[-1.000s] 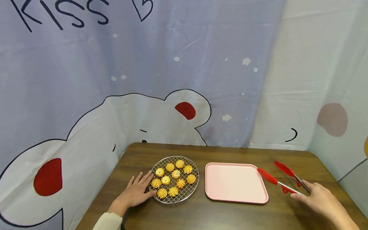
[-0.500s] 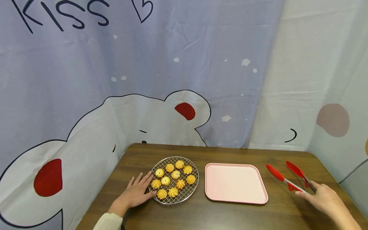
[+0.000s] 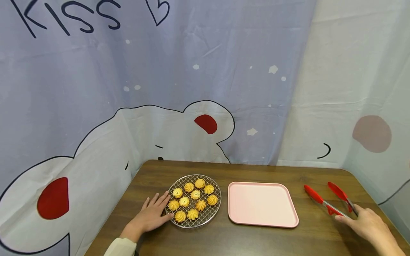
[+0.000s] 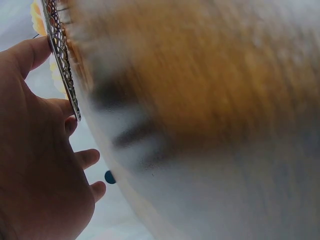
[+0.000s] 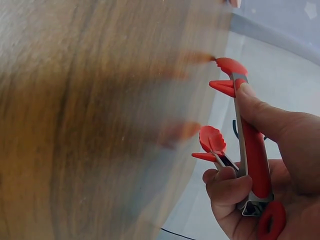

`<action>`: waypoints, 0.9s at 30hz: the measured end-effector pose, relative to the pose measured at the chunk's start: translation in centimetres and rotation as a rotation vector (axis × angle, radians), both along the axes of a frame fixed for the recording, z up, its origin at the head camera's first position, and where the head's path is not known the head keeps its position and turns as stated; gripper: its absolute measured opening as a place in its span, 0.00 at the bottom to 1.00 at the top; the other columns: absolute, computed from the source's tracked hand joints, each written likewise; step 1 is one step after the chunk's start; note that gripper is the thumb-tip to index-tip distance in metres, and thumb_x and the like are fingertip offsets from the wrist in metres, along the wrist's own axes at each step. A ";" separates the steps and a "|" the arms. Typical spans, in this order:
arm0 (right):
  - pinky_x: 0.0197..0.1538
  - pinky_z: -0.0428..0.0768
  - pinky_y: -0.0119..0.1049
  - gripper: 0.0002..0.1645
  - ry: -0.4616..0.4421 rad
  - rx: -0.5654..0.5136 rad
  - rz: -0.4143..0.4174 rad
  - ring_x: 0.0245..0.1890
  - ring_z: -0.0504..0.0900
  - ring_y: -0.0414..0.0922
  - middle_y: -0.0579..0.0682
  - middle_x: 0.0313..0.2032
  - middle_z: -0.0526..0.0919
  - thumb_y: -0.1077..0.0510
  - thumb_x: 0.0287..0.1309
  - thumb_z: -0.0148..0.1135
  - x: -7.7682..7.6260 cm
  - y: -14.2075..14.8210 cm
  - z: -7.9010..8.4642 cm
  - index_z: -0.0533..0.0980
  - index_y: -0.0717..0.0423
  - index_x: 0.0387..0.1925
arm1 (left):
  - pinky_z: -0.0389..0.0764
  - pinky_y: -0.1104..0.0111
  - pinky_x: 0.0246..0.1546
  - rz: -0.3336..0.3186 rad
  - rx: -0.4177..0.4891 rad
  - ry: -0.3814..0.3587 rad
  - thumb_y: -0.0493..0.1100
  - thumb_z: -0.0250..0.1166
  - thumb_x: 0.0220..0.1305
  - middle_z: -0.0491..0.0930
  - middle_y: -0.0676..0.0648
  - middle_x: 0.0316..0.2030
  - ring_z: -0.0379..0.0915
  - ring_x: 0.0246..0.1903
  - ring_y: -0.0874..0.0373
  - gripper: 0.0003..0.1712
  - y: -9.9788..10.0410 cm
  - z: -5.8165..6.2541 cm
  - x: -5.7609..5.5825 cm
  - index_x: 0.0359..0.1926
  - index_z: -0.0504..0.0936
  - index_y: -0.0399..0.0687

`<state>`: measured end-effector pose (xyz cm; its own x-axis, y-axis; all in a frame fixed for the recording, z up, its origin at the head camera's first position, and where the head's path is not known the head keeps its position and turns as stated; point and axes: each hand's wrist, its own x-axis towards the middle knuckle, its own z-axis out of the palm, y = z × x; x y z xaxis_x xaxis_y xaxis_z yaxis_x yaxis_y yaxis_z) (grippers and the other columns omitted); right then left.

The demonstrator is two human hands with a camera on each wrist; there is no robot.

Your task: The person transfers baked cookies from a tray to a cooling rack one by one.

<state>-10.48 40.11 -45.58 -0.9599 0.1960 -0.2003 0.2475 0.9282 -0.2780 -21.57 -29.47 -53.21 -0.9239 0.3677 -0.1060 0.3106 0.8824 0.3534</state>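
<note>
Golden piped cookies (image 3: 193,214) lie spread over a round wire cooling rack (image 3: 209,213) left of the table's middle. Against the rack's left rim rests my left hand (image 3: 150,215), its fingers spread and thumb at the rim's lower edge. The left wrist view has the same rack (image 4: 62,62) edge-on, with fingertips right at it. At the far right my right hand (image 3: 368,222) grips tongs (image 3: 333,209) with red tips. Their two arms stand apart with nothing between, and in the right wrist view the red tips (image 5: 212,139) are close over the table.
A pink rectangular tray (image 3: 262,204) lies on the brown wooden table (image 3: 250,240) between the rack and the tongs. Behind the table hangs a printed curtain (image 3: 250,85), which also comes round on the right and left.
My right hand has moved the tongs to the right, away from the pink tray, whose right corner they overlapped earlier. The left hand, rack and cookies stay put.
</note>
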 end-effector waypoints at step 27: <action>0.37 0.78 0.59 0.60 0.029 -0.022 0.027 0.37 0.76 0.63 0.76 0.38 0.72 0.29 0.67 0.55 0.5 0.0 -1.2 0.55 0.85 0.63 | 0.35 0.35 0.73 -0.011 0.027 0.017 0.70 0.51 0.71 0.50 0.46 0.80 0.41 0.78 0.35 0.47 0.0 0.3 0.0 0.80 0.56 0.48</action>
